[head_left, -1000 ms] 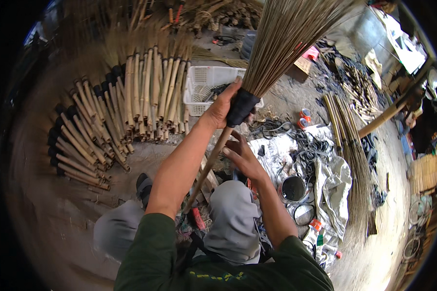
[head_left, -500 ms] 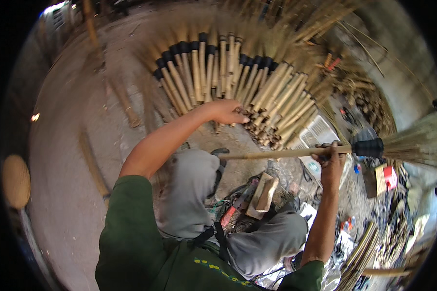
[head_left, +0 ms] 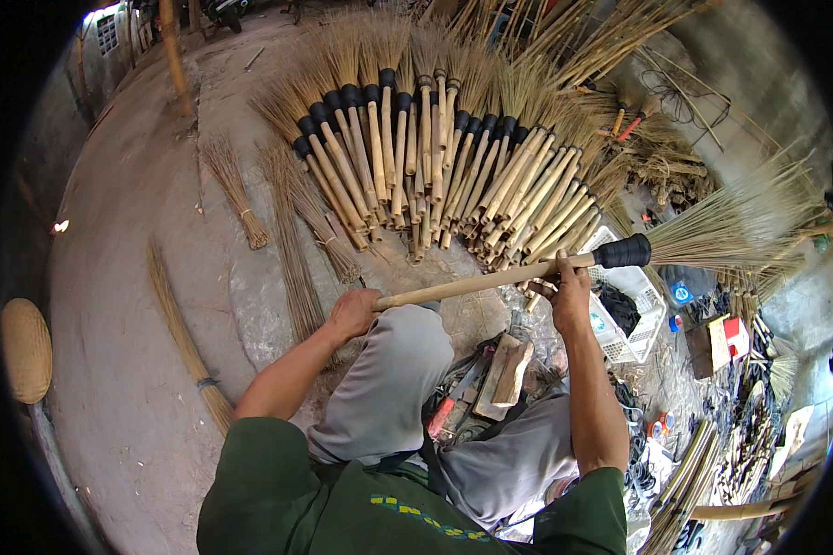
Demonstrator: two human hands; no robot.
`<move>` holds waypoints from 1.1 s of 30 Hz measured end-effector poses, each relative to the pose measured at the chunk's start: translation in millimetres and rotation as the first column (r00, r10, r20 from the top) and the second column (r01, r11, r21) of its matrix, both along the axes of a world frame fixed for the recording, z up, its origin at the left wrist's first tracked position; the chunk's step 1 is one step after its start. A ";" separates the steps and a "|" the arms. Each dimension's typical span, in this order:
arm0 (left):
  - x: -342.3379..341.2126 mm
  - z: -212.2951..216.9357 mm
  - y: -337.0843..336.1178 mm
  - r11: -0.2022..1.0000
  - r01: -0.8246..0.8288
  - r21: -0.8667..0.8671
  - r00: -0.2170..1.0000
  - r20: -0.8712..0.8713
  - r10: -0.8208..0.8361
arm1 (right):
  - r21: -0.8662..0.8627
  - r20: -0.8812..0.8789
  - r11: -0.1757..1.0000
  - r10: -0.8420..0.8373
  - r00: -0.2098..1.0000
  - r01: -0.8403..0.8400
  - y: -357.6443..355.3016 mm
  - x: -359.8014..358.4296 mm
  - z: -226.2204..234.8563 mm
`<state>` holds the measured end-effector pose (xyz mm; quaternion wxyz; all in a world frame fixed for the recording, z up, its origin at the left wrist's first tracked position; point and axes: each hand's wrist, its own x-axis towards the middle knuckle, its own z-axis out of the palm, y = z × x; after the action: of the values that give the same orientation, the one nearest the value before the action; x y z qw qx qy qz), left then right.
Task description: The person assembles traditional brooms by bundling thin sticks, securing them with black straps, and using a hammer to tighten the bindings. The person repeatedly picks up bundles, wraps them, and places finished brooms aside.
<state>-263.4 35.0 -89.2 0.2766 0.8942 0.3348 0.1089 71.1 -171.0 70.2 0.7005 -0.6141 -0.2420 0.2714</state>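
A: Two hands on one broom (head_left: 528, 273). Left hand (head_left: 354, 313) is wrapped shut round the butt end of the bamboo handle, right hand (head_left: 569, 298) closed on the handle just short of the black binding collar (head_left: 622, 252).

B: Where's the broom sitting?

A: Held level across the lap, above the knees (head_left: 407, 356), bristle fan (head_left: 740, 227) sticking out past the right hand. Not touching the floor.

B: Landmark?

A: The broom. Behind it, a big fan of finished brooms (head_left: 416, 157) lies on the concrete floor (head_left: 130, 305). Under its bristle end, a white plastic crate (head_left: 631, 319). Below the handle's middle, between the legs, a wooden block (head_left: 507, 370) and some tools, too cluttered to name.

B: Tips for the hold?

A: My read: keep the hands wide apart as they are, so the long handle doesn't swing. Right hand should stay close to the collar, since the bristle end looks heavier. Keep the fan off the crate.
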 end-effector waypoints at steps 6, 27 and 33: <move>-21.9 19.0 -0.4 0.965 -0.133 0.225 0.986 -0.069 0.152 | -0.112 0.028 0.993 0.037 0.999 -0.034 -10.3 -5.9 -12.7; -29.5 -23.2 11.5 0.982 0.118 0.147 0.993 -0.030 -0.115 | -0.248 0.087 0.964 -0.076 0.993 0.095 -66.4 11.4 -35.7; -24.7 -58.2 -24.8 0.991 0.005 -0.131 0.997 -0.076 -0.015 | -0.301 0.158 0.949 -0.045 0.986 0.092 -62.6 3.9 -31.5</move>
<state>-288.1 10.2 -147.4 0.3221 0.8792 0.3472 0.0509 75.0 -233.6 38.7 0.5854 -0.7421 -0.2271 0.2345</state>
